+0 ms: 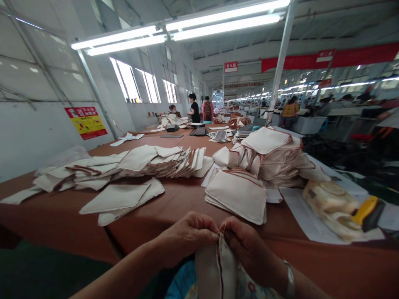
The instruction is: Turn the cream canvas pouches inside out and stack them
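Note:
My left hand point(187, 238) and my right hand point(252, 253) meet close to the table's front edge. Both are closed, fingertips pinching the top end of a cream fabric piece point(207, 272) that hangs down toward my lap. A dark brown line, an edge or opening, runs down its middle; the fingers hide its upper end. Just beyond my right hand lies a small stack of cream fabric pieces point(237, 193) with brown edging. A few flat cream pieces point(115, 199) rest on the table, farther off to the left of my left hand.
Brown cloth covers the table point(181, 199). Across it lie a long row of fabric pieces point(140, 160) and a tall pile point(277, 155). At right, a yellow-and-black handled tool point(368, 211) rests by a yellowish plastic-looking object point(330, 199). People point(193, 109) stand farther back.

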Motion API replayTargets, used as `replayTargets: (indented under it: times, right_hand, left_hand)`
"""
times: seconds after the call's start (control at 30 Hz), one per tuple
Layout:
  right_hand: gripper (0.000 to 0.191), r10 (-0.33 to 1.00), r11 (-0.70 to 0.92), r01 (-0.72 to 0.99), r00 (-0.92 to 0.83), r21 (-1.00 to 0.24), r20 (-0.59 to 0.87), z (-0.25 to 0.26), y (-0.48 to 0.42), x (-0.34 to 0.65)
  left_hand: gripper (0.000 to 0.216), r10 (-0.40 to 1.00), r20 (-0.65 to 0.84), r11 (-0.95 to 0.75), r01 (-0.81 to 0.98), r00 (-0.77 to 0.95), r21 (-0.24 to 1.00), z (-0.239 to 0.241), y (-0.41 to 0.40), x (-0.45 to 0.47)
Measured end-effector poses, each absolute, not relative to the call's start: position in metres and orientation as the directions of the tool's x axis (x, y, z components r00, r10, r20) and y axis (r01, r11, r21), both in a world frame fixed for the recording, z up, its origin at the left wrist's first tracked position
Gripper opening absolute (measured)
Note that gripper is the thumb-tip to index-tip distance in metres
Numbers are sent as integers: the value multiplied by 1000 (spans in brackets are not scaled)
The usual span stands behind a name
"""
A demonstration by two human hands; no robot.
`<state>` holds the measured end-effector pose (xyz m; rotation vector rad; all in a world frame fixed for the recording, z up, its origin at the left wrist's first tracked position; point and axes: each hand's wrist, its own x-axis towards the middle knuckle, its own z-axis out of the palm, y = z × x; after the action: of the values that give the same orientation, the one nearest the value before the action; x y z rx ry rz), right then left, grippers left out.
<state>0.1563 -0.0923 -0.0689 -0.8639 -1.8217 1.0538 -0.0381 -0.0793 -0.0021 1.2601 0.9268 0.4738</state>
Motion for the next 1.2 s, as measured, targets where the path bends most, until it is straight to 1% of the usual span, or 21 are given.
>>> replayTargets:
  times: [0.07, 0.13, 0.2, 0.27, 0.33, 0.37, 0.43, 0.53, 0.67, 0.77, 0.83, 0.87, 0.93, 1.0, 1.03, 1.1, 1.13, 1.2]
  right_hand:
    - [21, 866, 414, 141, -365, -899, 341, -74, -93, 157]
    - [19, 885, 389, 99, -317, -916, 341, -75, -95, 160]
    - [14, 869, 436, 82, -297, -896, 395, -72, -98, 163]
    - [8, 810, 558, 130, -301, -820, 503, -68, -100, 165]
    - [11, 733, 669, 203, -342, -715, 588, -64, -101, 167]
    - [14, 702, 704, 235, -372, -670, 607, -62, -102, 167]
    - [20, 668, 739, 283, -426, -612, 610, -60, -102, 166]
    - [24, 671, 737, 293, -427, -609, 607, -61, -104, 164]
    - [21, 668, 740, 256, -391, -622, 633, -63, -107, 160]
    - [18, 662, 749, 306, -391, -588, 640, -61, -107, 160]
    - [17, 669, 741, 310, -421, -595, 613, -56, -104, 162]
    - [16, 689, 717, 293, -433, -632, 581, -53, -102, 164]
    - [14, 746, 606, 199, -477, -770, 464, -48, -97, 168]
    - [10, 777, 415, 43, -536, -909, 329, -44, -94, 171]
    - [10, 779, 315, -31, -563, -949, 277, -43, -93, 172]
    - [13, 796, 154, -127, -571, -980, 199, -43, -92, 173]
    - [15, 820, 105, -139, -549, -985, 165, -43, -92, 173]
    - [24, 859, 87, -105, -495, -991, 128, -42, -92, 173]
  left_hand:
    - [22, 772, -298, 225, 198, 562, 954, 0, -81, -37]
    - [21, 790, -268, 173, 219, 551, 960, 2, -81, -37]
    - [20, 792, -261, 154, 233, 551, 960, 2, -81, -36]
    - [20, 789, -269, 152, 249, 552, 957, 1, -81, -36]
    - [20, 788, -285, 159, 267, 546, 951, -3, -80, -36]
    - [20, 789, -292, 164, 273, 541, 948, -4, -80, -36]
    - [20, 789, -298, 169, 276, 538, 946, -6, -81, -36]
    - [18, 781, -300, 169, 277, 547, 946, -3, -83, -35]
    - [18, 771, -296, 148, 292, 564, 945, 2, -86, -34]
    - [18, 764, -290, 121, 314, 576, 942, 3, -87, -33]
    - [20, 750, -276, 107, 301, 602, 948, 3, -87, -33]
    - [20, 736, -270, 108, 286, 621, 952, 4, -87, -33]
    - [19, 705, -274, 127, 263, 655, 956, 6, -87, -34]
    - [19, 694, -286, 135, 271, 661, 953, 7, -88, -36]
    - [19, 704, -285, 122, 285, 650, 951, 7, -88, -36]
    - [21, 747, -261, 57, 332, 612, 941, 7, -89, -36]
    - [22, 769, -243, 16, 363, 591, 932, 6, -89, -36]
    - [23, 800, -199, -73, 421, 566, 904, 5, -91, -33]
